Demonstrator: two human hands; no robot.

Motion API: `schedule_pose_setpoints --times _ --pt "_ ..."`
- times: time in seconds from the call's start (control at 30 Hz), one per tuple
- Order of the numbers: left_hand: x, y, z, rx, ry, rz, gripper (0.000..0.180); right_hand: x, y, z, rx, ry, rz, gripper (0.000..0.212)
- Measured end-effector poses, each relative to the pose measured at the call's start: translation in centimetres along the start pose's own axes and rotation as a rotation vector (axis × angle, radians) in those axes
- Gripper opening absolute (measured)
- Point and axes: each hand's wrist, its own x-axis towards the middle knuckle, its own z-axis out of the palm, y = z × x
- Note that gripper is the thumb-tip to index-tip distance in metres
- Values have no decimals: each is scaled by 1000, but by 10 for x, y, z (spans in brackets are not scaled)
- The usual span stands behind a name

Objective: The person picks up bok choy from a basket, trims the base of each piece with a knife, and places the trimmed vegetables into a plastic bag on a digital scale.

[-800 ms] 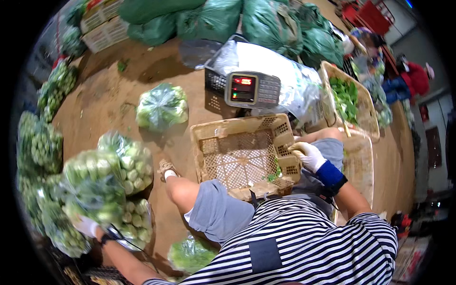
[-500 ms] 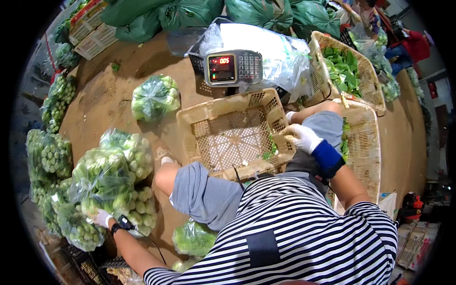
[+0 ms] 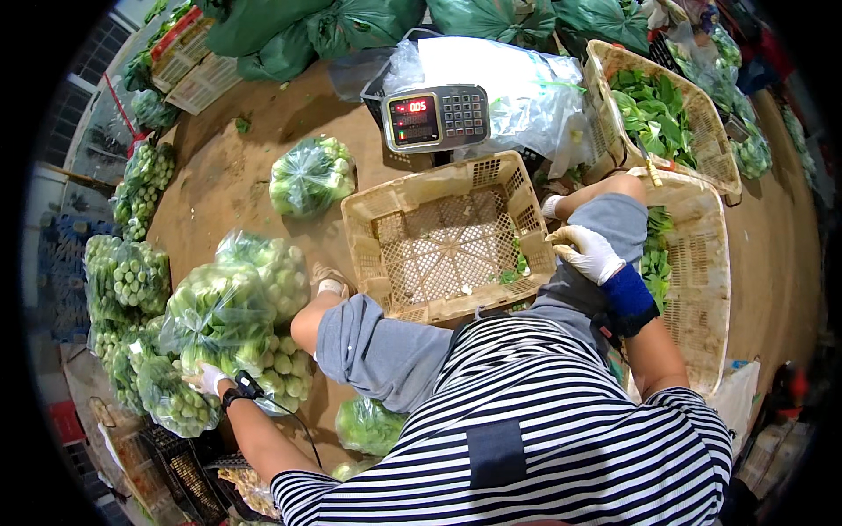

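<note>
My left hand, in a white glove, rests against clear plastic bags of bok choy piled at my left. Its fingers look stretched out along the bag, though their tips are partly hidden. The right hand, gloved too, hovers over my right thigh beside the right rim of a beige plastic crate. Its fingers are curled in, with nothing visible in them. Only a few loose leaves lie inside this crate, which stands in front of me between my legs.
A scale display stands beyond the crate, before a stack of clear plastic bags. One bagged bunch of bok choy sits on the brown floor. At right are a crate of leafy greens and another long crate. Green sacks line the back.
The whole view has shifted slightly, so things sit further right. My right hand has drawn a little away from the crate rim, its fingers more curled. The left hand stays by the bags.
</note>
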Motion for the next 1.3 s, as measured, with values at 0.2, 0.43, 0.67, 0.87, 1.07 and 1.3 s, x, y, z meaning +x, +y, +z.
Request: schedule_pose_setpoints --times 0.2,0.43,0.67,0.87,1.07,1.3 --pt "-108 104 -70 -278 206 365 73 25 3 -7 10 52 -86 21" --pt "-291 155 -83 -617 -652 584 68 118 32 -63 318 169 -47 24" --pt "-322 219 -85 34 -733 941 63 268 77 -84 559 158 15 24" --pt "-331 243 -73 119 -753 960 46 479 124 -88 -266 221 4 73" --pt "-327 257 -67 274 -916 947 39 531 170 -3 -903 -17 148 49" --pt "-333 219 -84 271 -991 972 36 534 186 -55 -603 393 7 23"
